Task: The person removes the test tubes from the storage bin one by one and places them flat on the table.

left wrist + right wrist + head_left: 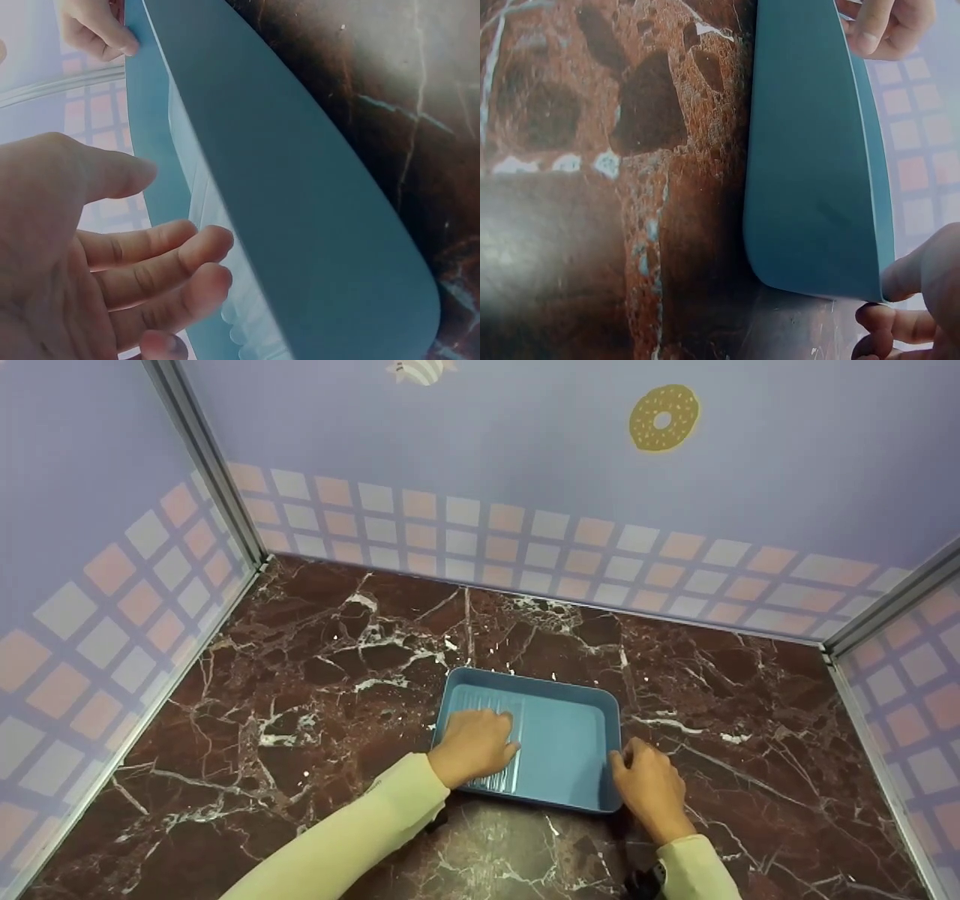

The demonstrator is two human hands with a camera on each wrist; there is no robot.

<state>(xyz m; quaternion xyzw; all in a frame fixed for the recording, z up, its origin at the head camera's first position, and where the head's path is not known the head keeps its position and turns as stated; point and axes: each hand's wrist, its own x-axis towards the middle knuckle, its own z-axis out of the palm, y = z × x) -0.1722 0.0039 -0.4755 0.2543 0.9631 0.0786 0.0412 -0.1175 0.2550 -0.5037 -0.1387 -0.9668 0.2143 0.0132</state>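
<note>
Tray [564, 735] pinched by right hand [652, 787].

A small booth, its wider setting unclear: lilac panels [525, 450] with pink and white squares [504, 516] and a doughnut picture [643, 424] enclose the dark red marbled tabletop [780, 750] left, far and right, meeting at metal corner posts [214, 465].

Room above smooth tray floor [564, 746]; left fingers [498, 727] partly block ribs [487, 700].

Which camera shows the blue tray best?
Head, because it shows the blue tray from above, floor and rim. Left wrist shows mostly an outer wall plus a strip of the inside; right wrist, mostly an outer wall and a corner.
</note>
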